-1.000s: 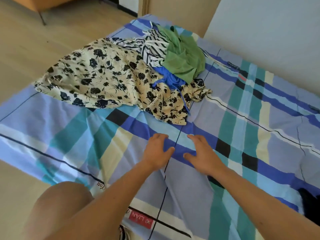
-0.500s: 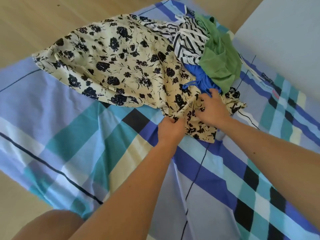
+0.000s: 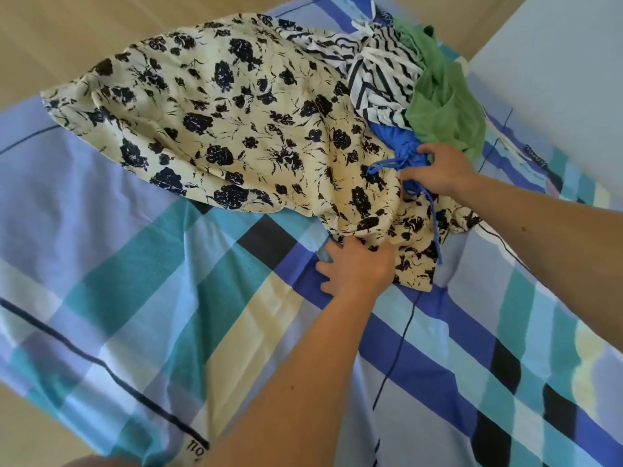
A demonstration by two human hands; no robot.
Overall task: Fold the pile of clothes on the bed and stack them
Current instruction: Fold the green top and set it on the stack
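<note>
A loose pile of clothes lies at the far end of the bed. A cream floral garment (image 3: 236, 119) with dark flowers spreads widest. Behind it lie a black-and-white striped piece (image 3: 381, 79), a green garment (image 3: 445, 106) and a blue garment (image 3: 394, 139) with thin strings. My right hand (image 3: 441, 170) grips the blue garment where its strings gather. My left hand (image 3: 357, 267) sits at the near edge of the floral garment, fingers tucked under the fabric and holding it.
The bed carries a checked sheet (image 3: 168, 315) in blue, teal, cream and black. A pale wall (image 3: 556, 69) runs along the right side. Wooden floor (image 3: 50, 38) shows to the left and beyond the bed.
Both hands moved from the bare sheet up to the pile. The right hand shifted from the floral fabric onto the blue garment. The left hand stays at the floral edge.
</note>
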